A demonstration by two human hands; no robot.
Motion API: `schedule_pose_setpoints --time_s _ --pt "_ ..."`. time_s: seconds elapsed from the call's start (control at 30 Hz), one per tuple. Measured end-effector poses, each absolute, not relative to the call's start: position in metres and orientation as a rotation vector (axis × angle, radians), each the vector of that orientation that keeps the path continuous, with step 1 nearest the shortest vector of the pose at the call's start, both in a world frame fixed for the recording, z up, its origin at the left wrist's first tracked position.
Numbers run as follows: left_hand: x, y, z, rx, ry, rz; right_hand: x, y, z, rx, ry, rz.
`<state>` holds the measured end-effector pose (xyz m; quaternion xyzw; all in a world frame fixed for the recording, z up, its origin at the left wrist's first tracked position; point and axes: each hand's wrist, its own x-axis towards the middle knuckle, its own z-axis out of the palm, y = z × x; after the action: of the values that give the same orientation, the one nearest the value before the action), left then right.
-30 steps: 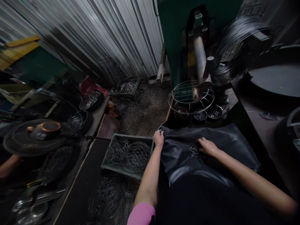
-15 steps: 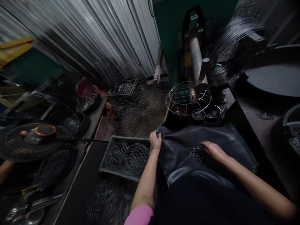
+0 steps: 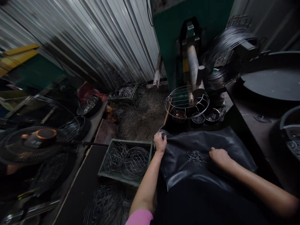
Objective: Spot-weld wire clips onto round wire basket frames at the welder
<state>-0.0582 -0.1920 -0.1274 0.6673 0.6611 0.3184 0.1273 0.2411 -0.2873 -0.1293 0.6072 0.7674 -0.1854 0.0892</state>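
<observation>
A dark shiny sheet (image 3: 225,142) lies spread in front of me. My left hand (image 3: 160,142) grips its upper left corner. My right hand (image 3: 219,156) rests on the sheet with fingers curled, just right of a small pile of bent wire pieces (image 3: 196,157) that it does not touch. Beyond the sheet a round wire basket frame (image 3: 187,101) sits on the post of a green machine (image 3: 193,61).
A green crate (image 3: 110,150) with several round wire frames stands left of my left arm; more frames lie on the floor (image 3: 138,115). A fan (image 3: 35,143) sits far left. Wire coils (image 3: 225,53) and small dishes (image 3: 212,115) are behind the sheet, a dark round tray (image 3: 274,81) at right.
My right hand has slid to the right off the wire pile, leaving it lying uncovered on the sheet. My left hand keeps its hold on the sheet's corner.
</observation>
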Motion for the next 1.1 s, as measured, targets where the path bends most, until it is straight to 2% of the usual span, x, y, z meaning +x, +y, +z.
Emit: schedule_pose_setpoints --time_s 0.13,0.27,0.33,0.57,0.7,0.97,1.03,1.1 --pt "-0.050 -0.173 -0.103 1.708 1.752 1.055 0.246 -0.287 -0.129 1.734 2.264 -0.492" --pt "-0.028 -0.148 -0.073 1.165 1.475 1.065 0.257 -0.281 -0.124 1.811 2.245 -0.531" --pt "-0.017 -0.136 -0.059 0.923 1.324 1.017 0.266 -0.278 -0.119 1.914 2.230 -0.763" --pt "-0.001 -0.107 -0.022 0.606 1.159 0.977 0.286 -0.291 -0.094 2.289 1.728 -2.067" --pt "0.008 -0.103 -0.010 0.579 1.232 0.964 0.289 -0.298 -0.090 2.393 1.508 -2.325" --pt "0.023 -0.086 0.005 0.580 1.371 0.824 0.301 -0.300 -0.085 2.570 1.646 -2.183" --pt "0.024 -0.083 0.006 0.588 1.388 0.807 0.307 -0.303 -0.087 2.644 1.813 -1.935" --pt "0.024 -0.080 0.005 0.599 1.399 0.800 0.310 -0.307 -0.092 2.656 2.035 -1.429"
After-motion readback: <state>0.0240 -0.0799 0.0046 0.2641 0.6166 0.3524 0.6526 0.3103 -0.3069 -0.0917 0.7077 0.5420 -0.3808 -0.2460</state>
